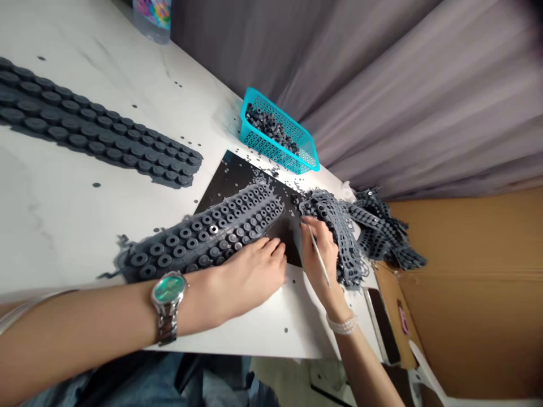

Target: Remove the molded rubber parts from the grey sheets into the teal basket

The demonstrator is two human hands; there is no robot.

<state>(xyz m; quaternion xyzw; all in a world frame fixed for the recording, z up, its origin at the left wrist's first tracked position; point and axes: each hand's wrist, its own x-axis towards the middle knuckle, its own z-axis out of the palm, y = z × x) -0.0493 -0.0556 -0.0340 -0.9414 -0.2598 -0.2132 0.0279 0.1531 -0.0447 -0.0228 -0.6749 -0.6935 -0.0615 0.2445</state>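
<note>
A long grey moulded rubber sheet [199, 240] with rows of round ringed parts lies slantwise, its far end over a black board [223, 175]. My left hand [250, 274] is over the sheet's near edge, back upward, fingers bent and close together on it; the thumb is hidden. A slim whitish pen-like tool [318, 255] is pinched in my right hand [318, 249]. Its tip is hidden near my fingers. The right hand is beside a heap of grey perforated rubber scrap [339, 226], with the fingertips at the heap's left edge.
A turquoise basket [311, 152] holding many small dark parts stands behind the board. At left lies another strip of dark round parts [106, 130]. Tiny discs are scattered about. More scrap [382, 232], a phone-like slab [383, 325] and a bottle [153, 22] stand around the table's edges.
</note>
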